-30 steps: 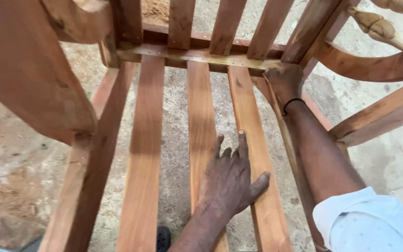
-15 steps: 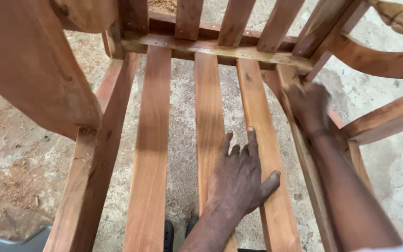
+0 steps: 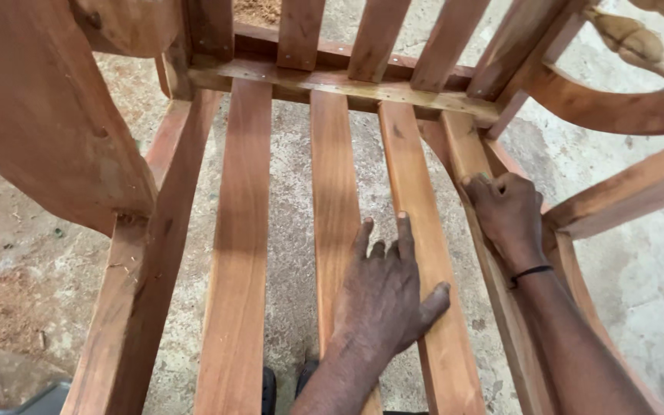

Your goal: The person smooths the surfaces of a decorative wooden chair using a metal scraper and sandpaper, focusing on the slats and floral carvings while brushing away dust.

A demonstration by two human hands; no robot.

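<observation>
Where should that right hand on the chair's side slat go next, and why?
Probably on down the side slat toward the front. The right hand is pressed on it midway, with bare wood below, while the left hand lies flat, steadying the middle slats.

My left hand (image 3: 386, 296) lies flat across two near middle slats (image 3: 416, 230); my right hand (image 3: 507, 211) rests on the right side rail (image 3: 463, 150), farther off, with the cross rail (image 3: 347, 83) beyond.

Your right hand (image 3: 507, 215) hides its fingertips behind the side rail (image 3: 463, 154); beside it, the armrest (image 3: 624, 107) runs off-frame.
</observation>
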